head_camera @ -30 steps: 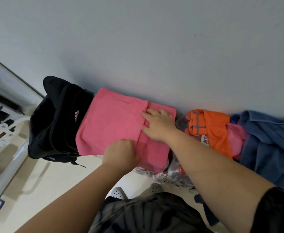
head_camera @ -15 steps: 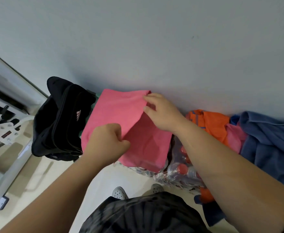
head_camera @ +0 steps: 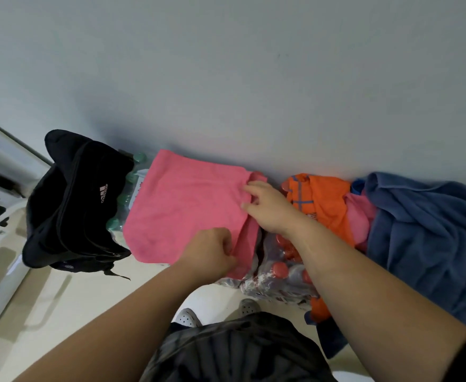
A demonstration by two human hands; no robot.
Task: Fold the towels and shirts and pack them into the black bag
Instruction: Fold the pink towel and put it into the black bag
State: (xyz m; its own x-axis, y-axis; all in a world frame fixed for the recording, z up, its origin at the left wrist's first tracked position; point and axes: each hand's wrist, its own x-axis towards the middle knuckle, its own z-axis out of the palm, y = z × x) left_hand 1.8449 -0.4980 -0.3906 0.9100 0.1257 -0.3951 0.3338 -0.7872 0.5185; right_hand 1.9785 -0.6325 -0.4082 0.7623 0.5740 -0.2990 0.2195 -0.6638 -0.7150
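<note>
Left hand (head_camera: 208,253): curled, gripping near edge of pink towel (head_camera: 185,205)
Right hand (head_camera: 270,212): pinching the towel's folded edge
Black bag (head_camera: 72,210): just left of towel

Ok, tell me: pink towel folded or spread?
Folded: on the pink towel a top layer lies over a lower one showing along its right. Left hand and right hand pinch its edge.

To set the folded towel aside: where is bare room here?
Only the cream floor, between the black bag and the left forearm. Along the wall it is crowded: pink towel, orange shirt, blue towel.
</note>
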